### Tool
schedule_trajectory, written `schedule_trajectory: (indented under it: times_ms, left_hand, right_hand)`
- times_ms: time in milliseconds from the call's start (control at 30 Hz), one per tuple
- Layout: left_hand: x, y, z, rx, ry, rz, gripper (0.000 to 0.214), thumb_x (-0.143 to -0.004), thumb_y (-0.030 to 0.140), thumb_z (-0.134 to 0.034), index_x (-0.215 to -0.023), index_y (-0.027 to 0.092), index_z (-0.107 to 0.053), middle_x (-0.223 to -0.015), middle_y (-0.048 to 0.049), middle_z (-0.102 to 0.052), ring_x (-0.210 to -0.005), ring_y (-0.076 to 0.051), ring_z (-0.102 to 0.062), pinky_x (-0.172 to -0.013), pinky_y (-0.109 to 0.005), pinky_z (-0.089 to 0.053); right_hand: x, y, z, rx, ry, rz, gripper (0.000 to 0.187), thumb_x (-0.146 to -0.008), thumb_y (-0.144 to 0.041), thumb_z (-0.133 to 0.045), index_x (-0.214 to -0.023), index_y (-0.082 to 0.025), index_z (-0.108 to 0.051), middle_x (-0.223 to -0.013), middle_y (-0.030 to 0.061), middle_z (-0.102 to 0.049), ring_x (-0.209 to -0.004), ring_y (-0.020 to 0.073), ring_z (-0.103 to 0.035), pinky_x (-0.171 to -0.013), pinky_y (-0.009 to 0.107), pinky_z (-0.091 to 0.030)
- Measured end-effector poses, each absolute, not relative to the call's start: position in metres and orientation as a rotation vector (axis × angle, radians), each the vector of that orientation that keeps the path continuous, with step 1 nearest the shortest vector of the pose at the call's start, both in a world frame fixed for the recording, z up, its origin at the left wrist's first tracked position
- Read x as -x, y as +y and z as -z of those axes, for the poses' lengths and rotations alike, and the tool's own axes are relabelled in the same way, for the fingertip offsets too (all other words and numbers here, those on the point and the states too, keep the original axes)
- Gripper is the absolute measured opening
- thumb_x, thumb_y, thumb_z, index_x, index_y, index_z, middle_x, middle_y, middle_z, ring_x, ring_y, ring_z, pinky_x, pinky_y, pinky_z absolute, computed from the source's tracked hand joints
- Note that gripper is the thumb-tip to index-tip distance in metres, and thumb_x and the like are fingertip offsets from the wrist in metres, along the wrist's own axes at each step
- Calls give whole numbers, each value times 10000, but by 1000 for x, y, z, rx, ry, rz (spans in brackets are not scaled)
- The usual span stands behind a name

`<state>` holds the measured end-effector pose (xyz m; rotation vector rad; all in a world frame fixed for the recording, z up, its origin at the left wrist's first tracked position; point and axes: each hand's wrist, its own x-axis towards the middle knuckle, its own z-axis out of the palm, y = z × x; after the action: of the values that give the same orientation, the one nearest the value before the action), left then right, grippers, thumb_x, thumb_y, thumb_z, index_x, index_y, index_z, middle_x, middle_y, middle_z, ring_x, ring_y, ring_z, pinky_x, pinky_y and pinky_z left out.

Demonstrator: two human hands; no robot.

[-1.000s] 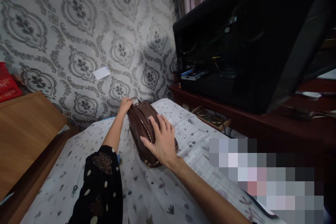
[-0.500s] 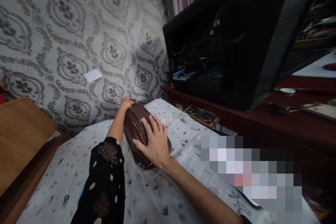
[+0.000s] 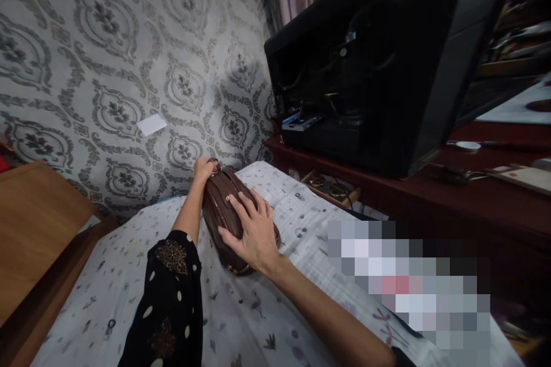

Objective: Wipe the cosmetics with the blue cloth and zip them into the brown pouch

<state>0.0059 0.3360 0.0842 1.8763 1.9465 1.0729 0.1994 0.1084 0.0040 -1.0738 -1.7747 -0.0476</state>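
Note:
A brown leather handbag [image 3: 220, 207] lies on its side on a white printed bedsheet [image 3: 241, 309]. My right hand [image 3: 253, 232] rests flat on top of the bag with fingers spread. At the bag's far end my left hand [image 3: 204, 169] is closed round it, near the metal ring of the handle. My left arm wears a black sleeve with pale dots [image 3: 167, 304].
A patterned grey wall [image 3: 129, 69] with a white switch plate [image 3: 151, 124] stands behind the bed. A large black television [image 3: 379, 69] sits on a dark red cabinet [image 3: 430, 195] to the right. A wooden table [image 3: 34, 223] is at the left.
The view has shifted slightly between frames. My hands stay on the bag; my right fingers have crept a little toward its far end.

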Motion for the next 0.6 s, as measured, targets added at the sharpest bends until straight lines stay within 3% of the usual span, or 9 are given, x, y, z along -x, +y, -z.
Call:
schedule_trajectory:
  times_ms: [300,600]
  left_hand:
    - [-11,318,-91,-1910,1706,-1122,200,-687,368,-614,-703,169,-633,-674,-23,-659,-709,-187,-624,-592,-256,-468]
    - [-14,309,-94,-1978,1691,-944,262,-630,436,-689,-706,189,-643,-612,23,-602,-639,-168,-553,-614,-269,-428]
  right_hand:
    - [-200,112,-1,1052,-1775,98,625,-908,-540,-581,-1412,-172,-547,-1450,169,-533,-1397,391,-358,-1073,579,-373]
    - [-203,112,0,1083,-1760,92,627,-915,-536,-576,-1429,-180,-524,-1492,185,-474,-1396,368,-378,-1097,551,-373]
